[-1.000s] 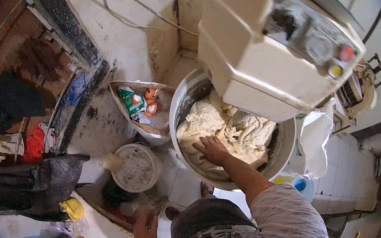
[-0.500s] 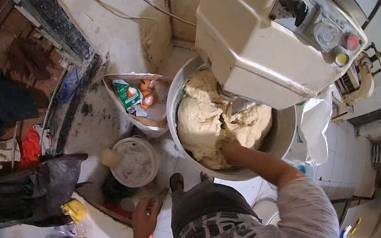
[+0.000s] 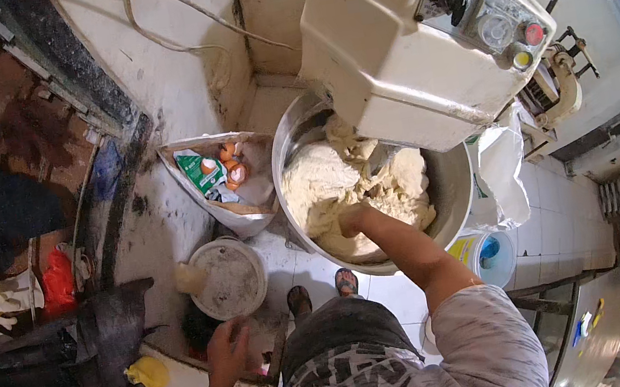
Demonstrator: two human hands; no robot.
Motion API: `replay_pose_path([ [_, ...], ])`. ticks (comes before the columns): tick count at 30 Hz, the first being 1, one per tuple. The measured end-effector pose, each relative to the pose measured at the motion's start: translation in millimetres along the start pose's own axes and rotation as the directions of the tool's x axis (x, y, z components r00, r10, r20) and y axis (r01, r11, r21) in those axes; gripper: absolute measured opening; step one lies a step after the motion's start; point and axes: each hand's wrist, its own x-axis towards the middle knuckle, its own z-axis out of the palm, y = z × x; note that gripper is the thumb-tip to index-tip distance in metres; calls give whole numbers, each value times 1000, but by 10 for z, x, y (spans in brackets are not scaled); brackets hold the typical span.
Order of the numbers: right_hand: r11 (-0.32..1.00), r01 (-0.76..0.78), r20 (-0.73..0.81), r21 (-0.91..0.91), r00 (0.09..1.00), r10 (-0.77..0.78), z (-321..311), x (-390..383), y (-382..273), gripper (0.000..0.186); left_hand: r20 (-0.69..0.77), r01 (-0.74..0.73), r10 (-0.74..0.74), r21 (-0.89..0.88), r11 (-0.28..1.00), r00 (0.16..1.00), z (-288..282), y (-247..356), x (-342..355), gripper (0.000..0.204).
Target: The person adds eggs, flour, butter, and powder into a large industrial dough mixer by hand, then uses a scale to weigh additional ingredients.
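Our right hand (image 3: 351,220) sunk in dough (image 3: 357,187) inside the steel mixer bowl (image 3: 451,181), its fingers buried, spread untellable, our left hand (image 3: 228,353) loosely curled, seemingly empty, near the lidded white bucket (image 3: 228,278)

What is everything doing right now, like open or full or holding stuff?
mixer bowl: full of dough
dough: lumpy, in the bowl
right hand: pushed into the dough
left hand: free, holding nothing, near the bucket
white bucket: lid on
bag: open, packets inside
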Motion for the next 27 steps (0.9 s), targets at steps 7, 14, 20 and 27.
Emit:
replay_pose_path([
  [7,982,-25,-521,186,845,120,229,335,-169,57,43,-56,58,-33,998,997,40,-173,34,28],
  [14,828,286,-557,482,830,38,575,-335,322,58,45,-120,117,53,991,992,120,7,120,26],
  [20,-254,710,-424,657,627,654,-29,-1077,285,84,92,-134,130,48,990,987,310,295,160,26],
  [27,505,348,-606,790,316,730,404,-513,674,39,73,-98,95,41,994,993,556,796,75,27],
])
